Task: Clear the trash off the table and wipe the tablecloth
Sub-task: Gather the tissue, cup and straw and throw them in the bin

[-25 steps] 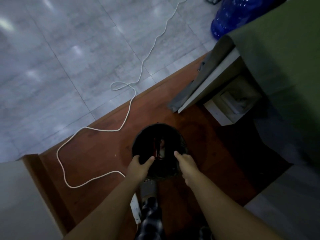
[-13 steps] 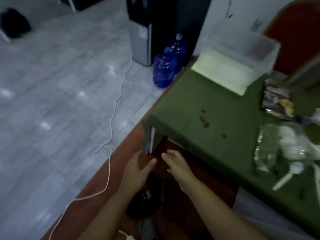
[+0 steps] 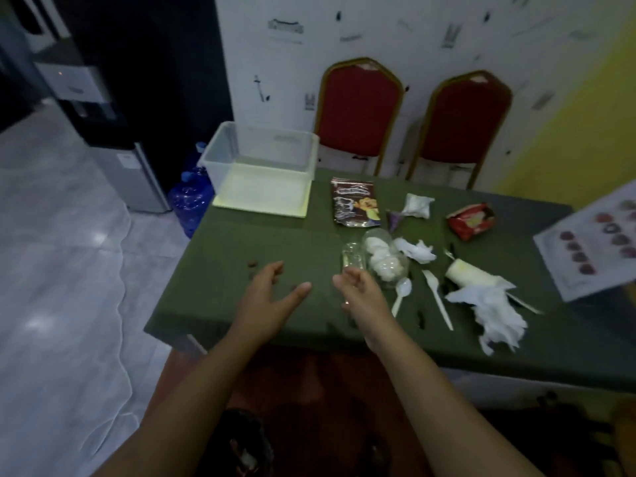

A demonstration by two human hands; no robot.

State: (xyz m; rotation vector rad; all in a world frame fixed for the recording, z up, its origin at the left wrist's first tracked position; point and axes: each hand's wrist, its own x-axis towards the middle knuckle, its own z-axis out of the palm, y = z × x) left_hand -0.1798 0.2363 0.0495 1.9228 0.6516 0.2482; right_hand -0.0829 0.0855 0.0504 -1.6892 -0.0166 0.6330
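Up from the bin (image 3: 241, 438), both hands, left hand (image 3: 265, 301) and right hand (image 3: 361, 297), fingers spread and empty, now reach over the littered tablecloth (image 3: 241, 242); clearing resumes.

Two red-upholstered chairs with gold frames, one (image 3: 358, 110) left of the other (image 3: 464, 120), are seen at upper centre and upper right of the frame, set against a white wall (image 3: 395, 32) marked with small dark drawings. A yellow wall section (image 3: 592, 108) is seen at the far right. A dark water dispenser (image 3: 113, 108) is placed at upper left, with blue water bottles (image 3: 189, 197) just beside it on the grey tiled floor (image 3: 58, 270). A white cable (image 3: 124, 335) is laid across the tiles at lower left. Reddish-brown flooring (image 3: 309, 383) is visible at bottom centre.
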